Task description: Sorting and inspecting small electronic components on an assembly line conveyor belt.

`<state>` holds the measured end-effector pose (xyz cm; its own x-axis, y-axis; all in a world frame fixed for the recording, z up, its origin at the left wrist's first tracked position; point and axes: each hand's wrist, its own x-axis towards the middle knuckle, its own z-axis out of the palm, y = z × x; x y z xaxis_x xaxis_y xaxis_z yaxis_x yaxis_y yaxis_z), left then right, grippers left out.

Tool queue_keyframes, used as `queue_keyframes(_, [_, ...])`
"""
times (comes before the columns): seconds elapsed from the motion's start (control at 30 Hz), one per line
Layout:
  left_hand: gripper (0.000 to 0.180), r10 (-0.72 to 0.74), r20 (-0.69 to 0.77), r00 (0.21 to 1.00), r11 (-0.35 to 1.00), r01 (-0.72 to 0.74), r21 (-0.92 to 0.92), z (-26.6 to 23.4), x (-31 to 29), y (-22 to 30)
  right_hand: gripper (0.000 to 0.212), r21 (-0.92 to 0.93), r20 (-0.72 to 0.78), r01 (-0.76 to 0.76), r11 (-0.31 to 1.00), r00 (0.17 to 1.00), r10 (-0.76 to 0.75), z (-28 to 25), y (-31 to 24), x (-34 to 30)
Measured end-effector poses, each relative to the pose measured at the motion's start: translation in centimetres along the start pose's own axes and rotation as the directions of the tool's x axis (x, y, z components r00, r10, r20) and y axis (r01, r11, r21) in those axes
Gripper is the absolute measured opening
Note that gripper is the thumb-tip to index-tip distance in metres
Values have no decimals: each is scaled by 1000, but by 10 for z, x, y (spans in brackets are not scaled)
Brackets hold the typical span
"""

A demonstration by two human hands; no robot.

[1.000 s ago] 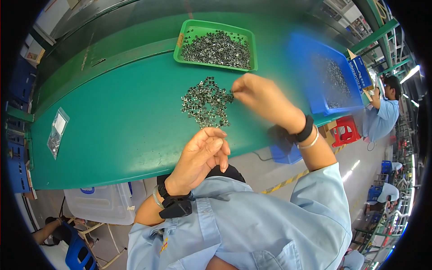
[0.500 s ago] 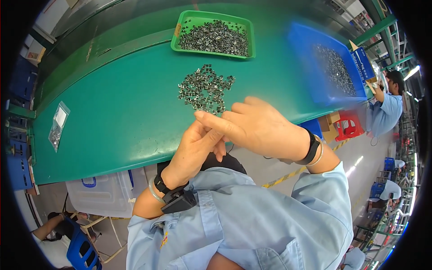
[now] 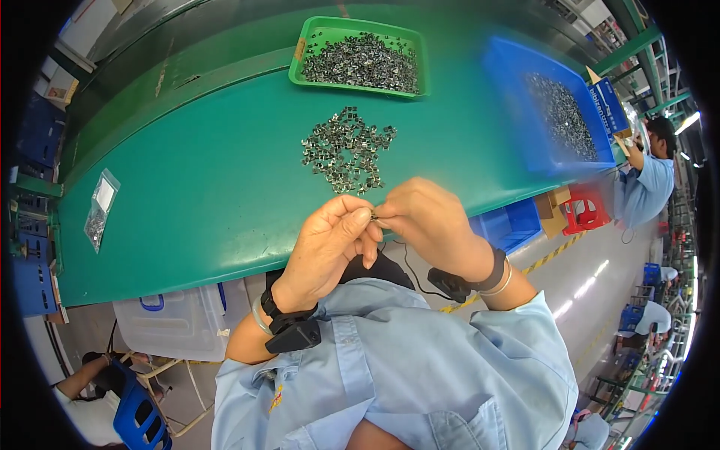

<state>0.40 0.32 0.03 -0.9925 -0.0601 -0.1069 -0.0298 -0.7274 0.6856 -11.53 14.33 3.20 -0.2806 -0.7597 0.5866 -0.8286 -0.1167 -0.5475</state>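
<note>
My left hand (image 3: 328,244) and my right hand (image 3: 433,223) meet at the bench's front edge, fingertips almost touching. Between them is a tiny dark, shiny metal piece (image 3: 373,215), mostly covered by the fingers. The left thumb and forefinger pinch it, and the closed fingertips of the right hand are on its other side. Just beyond lies a loose pile of small, squarish metal pieces (image 3: 349,150) on the green bench top (image 3: 225,195). Behind the pile stands a green tray (image 3: 360,88), filled with many similar pieces.
At the right is a blue bin (image 3: 517,112) of small metal parts, with a cardboard box (image 3: 607,105) beside it. A clear bag (image 3: 102,206) lies at the left. Below the bench are a lidded plastic box (image 3: 172,322) and a red stool (image 3: 585,208). A co-worker (image 3: 649,180) is at far right.
My right hand has turned and drawn back rightward, its fingertips now at the left fingertips instead of lying across them. The metal piece has come into sight. My left hand has barely moved.
</note>
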Motion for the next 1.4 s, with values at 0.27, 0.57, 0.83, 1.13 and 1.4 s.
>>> queue_keyframes(0.27, [16, 13, -46, 999, 999, -14, -31, 8, -3, -3, 23, 35, -52, -33, 999, 998, 35, 7, 0, -9])
queue_keyframes(0.57, [14, -15, 77, 997, 997, 21, -78, 2, -9, -12, 21, 154, -49, -119, 981, 991, 128, 5, -16, -21])
queue_keyframes(0.83, [14, -28, 29, 999, 999, 29, -35, 13, -10, -7, 18, 159, -82, -96, 983, 991, 110, 3, -11, -23])
queue_keyframes(1.13, [14, -13, 125, 992, 980, 37, -197, 9, -5, -18, 16, 271, -115, -122, 955, 981, 158, 10, -11, -29])
queue_keyframes(1.4, [15, 5, 11, 1000, 1000, -5, 23, 14, -6, -11, 20, 264, -113, -138, 955, 979, 172, 15, -5, -32])
